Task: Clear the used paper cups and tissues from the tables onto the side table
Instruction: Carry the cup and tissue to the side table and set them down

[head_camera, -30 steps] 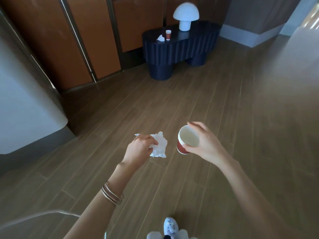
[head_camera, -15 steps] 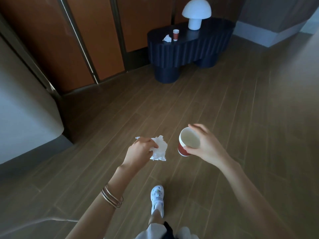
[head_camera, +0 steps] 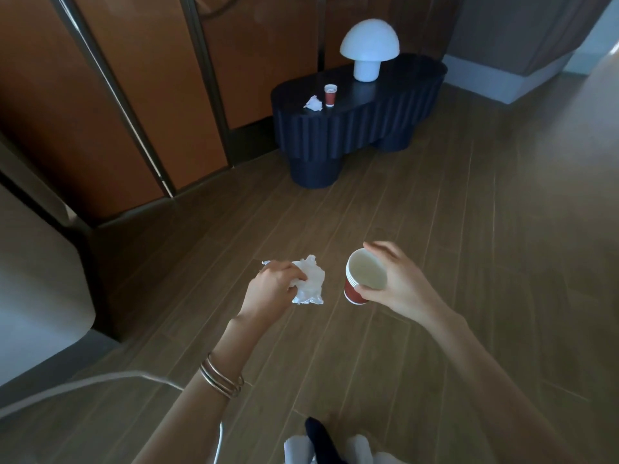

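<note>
My left hand [head_camera: 273,289] grips a crumpled white tissue [head_camera: 310,284] out in front of me, above the wood floor. My right hand [head_camera: 398,284] holds a red paper cup [head_camera: 360,281] by its rim; the cup is tilted and its white inside shows. Ahead stands the dark blue ribbed side table [head_camera: 361,123]. On its left part lie another crumpled tissue [head_camera: 314,103] and an upright red paper cup [head_camera: 330,95], side by side.
A white mushroom lamp [head_camera: 369,50] stands on the side table's right part. Orange wall panels [head_camera: 134,95] with metal strips run along the left. A pale rounded furniture edge [head_camera: 37,279] juts in at the left. Open wood floor [head_camera: 435,195] lies between me and the table.
The side table has come closer and larger in view as I walk toward it. Both hands keep their hold on the tissue and cup.
</note>
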Action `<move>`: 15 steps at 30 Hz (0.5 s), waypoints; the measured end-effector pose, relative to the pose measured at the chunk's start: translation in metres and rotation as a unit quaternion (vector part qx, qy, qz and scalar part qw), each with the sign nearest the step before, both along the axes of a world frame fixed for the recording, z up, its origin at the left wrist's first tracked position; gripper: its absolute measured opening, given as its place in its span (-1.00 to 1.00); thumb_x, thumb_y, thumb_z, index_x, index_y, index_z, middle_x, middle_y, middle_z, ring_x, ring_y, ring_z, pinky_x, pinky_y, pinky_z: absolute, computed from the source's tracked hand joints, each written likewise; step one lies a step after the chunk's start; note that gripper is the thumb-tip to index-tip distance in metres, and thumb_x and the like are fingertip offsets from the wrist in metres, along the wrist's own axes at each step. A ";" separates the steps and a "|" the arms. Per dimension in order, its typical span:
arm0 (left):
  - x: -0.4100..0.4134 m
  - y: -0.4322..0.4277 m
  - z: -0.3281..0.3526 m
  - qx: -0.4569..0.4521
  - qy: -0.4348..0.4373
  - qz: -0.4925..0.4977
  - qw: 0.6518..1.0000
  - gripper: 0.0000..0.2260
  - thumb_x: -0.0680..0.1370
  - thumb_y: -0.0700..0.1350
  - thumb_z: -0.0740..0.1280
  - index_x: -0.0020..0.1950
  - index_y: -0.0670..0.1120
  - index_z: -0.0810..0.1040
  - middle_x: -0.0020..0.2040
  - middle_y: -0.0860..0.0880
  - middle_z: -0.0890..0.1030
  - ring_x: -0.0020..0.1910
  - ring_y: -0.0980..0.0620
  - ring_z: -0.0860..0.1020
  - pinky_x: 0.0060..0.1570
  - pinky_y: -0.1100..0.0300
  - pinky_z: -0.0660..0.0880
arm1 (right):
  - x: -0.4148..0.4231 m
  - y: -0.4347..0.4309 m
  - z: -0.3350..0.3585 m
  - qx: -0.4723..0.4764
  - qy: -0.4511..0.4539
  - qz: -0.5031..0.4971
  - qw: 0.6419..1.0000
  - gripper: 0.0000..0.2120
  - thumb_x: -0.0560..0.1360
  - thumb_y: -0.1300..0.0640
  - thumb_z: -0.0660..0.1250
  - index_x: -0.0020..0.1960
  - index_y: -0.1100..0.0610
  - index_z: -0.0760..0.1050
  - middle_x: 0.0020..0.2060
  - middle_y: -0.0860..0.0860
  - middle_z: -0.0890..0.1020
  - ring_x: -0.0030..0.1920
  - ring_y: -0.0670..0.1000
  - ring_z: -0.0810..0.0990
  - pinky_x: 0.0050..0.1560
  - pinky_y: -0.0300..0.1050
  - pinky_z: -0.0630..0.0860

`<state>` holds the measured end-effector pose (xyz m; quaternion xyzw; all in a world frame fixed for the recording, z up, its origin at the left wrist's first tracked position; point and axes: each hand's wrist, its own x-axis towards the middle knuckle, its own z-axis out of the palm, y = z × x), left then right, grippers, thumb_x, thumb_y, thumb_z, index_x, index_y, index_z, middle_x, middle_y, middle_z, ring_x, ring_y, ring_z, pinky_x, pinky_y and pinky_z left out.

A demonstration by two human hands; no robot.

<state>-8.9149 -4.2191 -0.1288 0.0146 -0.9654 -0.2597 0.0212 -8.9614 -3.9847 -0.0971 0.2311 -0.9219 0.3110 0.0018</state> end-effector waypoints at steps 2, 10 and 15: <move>-0.021 -0.007 -0.004 0.000 -0.005 -0.002 1.000 -0.71 0.43 -0.31 0.30 0.07 -0.03 0.62 0.10 0.04 0.58 0.07 0.01 0.50 -0.11 0.08 0.50 | -0.023 -0.006 -0.004 -0.002 -0.009 0.000 1.000 -0.28 0.29 -0.07 0.44 0.38 0.06 0.28 0.29 -0.14 0.34 0.20 -0.09 0.43 0.14 -0.16 0.41; -0.118 -0.023 -0.021 -0.010 -0.008 0.005 1.000 -0.71 0.43 -0.31 0.31 0.08 -0.05 0.62 0.11 0.04 0.58 0.10 0.00 0.50 -0.09 0.11 0.48 | -0.134 -0.019 -0.015 -0.003 -0.014 0.022 1.000 -0.27 0.29 -0.09 0.43 0.39 0.06 0.28 0.30 -0.15 0.33 0.21 -0.10 0.41 0.16 -0.14 0.41; -0.203 -0.021 -0.011 -0.020 -0.004 0.008 1.000 -0.72 0.45 -0.30 0.31 0.09 -0.04 0.61 0.13 0.04 0.58 0.10 0.01 0.47 -0.06 0.08 0.49 | -0.226 -0.018 -0.009 -0.008 -0.001 0.030 1.000 -0.26 0.28 -0.08 0.44 0.38 0.08 0.29 0.29 -0.12 0.35 0.21 -0.09 0.42 0.15 -0.18 0.39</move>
